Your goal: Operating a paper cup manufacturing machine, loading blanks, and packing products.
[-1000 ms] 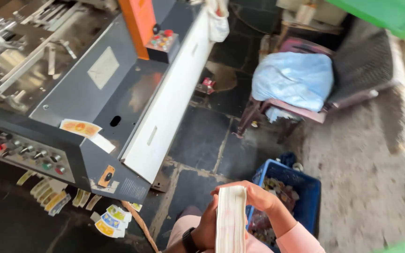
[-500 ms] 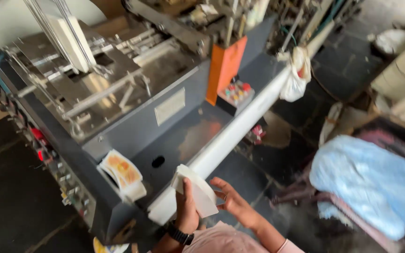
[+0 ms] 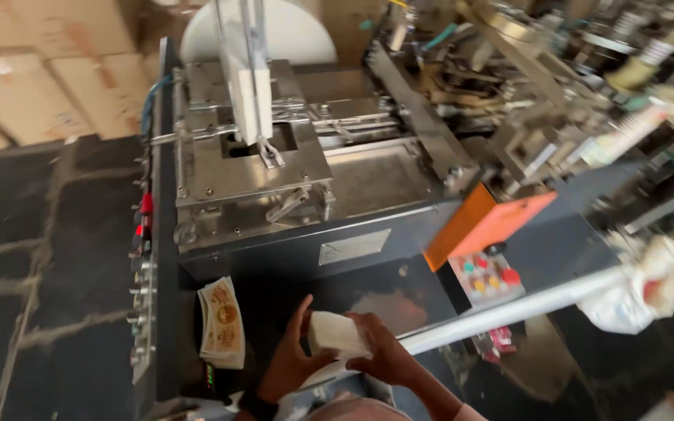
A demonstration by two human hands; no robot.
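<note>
Both my hands hold a white stack of flat paper blanks (image 3: 337, 335) low in the view, over the dark grey top of a machine (image 3: 368, 288). My left hand (image 3: 286, 362) grips the stack's left end, thumb up. My right hand (image 3: 388, 355) wraps its right end. Just left of my left hand lies a small pile of printed fan-shaped paper blanks (image 3: 221, 321) on the machine top. Above, a steel feeder frame (image 3: 247, 164) carries an upright white stack in a chute (image 3: 247, 70).
An orange box with a panel of coloured buttons (image 3: 487, 274) sits to the right. Red and silver knobs (image 3: 143, 234) line the machine's left side. A white cloth bag (image 3: 641, 288) hangs at right. Cardboard boxes (image 3: 33, 86) stand at back left. Dark stone floor surrounds the machine.
The view has swung from the floor and a blue crate up to the machine top. My hands have carried the white stack from beside the crate to above the machine's top.
</note>
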